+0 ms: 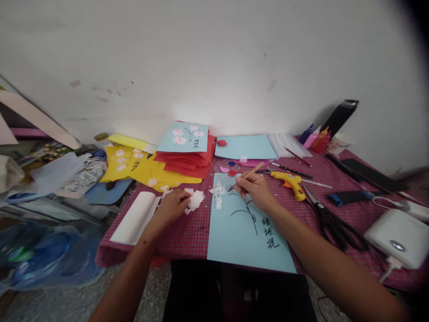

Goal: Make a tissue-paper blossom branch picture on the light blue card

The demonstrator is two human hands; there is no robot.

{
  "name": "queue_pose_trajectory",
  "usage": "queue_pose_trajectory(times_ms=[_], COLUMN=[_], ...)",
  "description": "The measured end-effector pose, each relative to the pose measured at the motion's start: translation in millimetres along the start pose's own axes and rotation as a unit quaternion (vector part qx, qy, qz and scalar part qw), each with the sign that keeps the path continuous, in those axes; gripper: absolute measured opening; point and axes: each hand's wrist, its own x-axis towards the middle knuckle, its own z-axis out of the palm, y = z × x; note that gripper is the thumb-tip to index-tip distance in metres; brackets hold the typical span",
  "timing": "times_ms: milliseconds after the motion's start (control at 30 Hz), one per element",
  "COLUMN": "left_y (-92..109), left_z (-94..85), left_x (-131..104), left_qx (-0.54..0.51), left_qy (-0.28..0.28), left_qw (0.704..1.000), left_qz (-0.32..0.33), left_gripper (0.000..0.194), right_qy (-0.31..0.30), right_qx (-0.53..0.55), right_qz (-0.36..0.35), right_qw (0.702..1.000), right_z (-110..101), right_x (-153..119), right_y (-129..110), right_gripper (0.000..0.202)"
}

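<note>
My right hand (254, 190) grips a wooden-handled paintbrush (252, 171), its dark tip pointing down and left at the light blue sheet (234, 246). On that sheet are black painted stems, black written characters and a cluster of torn white paper bits (218, 192), right by the brush tip. My left hand (174, 205) is over the tablecloth with its fingers closed on a pile of torn white paper (196, 201); whether a single piece is pinched is hard to see. Small blobs of red paint (232, 173), pink paint (224, 169) and blue paint (231, 163) lie just above the sheet.
A yellow glue gun (291, 181), black scissors (330, 219) and a white power bank (398, 237) are at right. Behind stand paint bottles (321, 139) and a black flask (340, 118). Finished blue card (184, 134) tops red sheets (187, 163). A white paper roll (132, 217) lies left.
</note>
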Motion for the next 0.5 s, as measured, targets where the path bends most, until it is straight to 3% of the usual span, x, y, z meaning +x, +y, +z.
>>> queue_pose_trajectory(times_ms=[300,500], left_y=[1.3,8.0], left_z=[1.0,-0.3], left_x=[1.8,3.2], left_qx=[-0.023,-0.136], left_qy=[0.020,0.089], left_qw=[0.999,0.982], left_qz=[-0.034,-0.100], left_gripper=[0.022,0.021], right_qy=[0.000,0.001], right_qx=[-0.006,-0.008], right_qz=[-0.003,-0.005], right_qw=[1.000,1.000], right_z=[0.3,0.3], right_x=[-0.3,0.0], right_y=[0.3,0.7], right_gripper=[0.030,0.030])
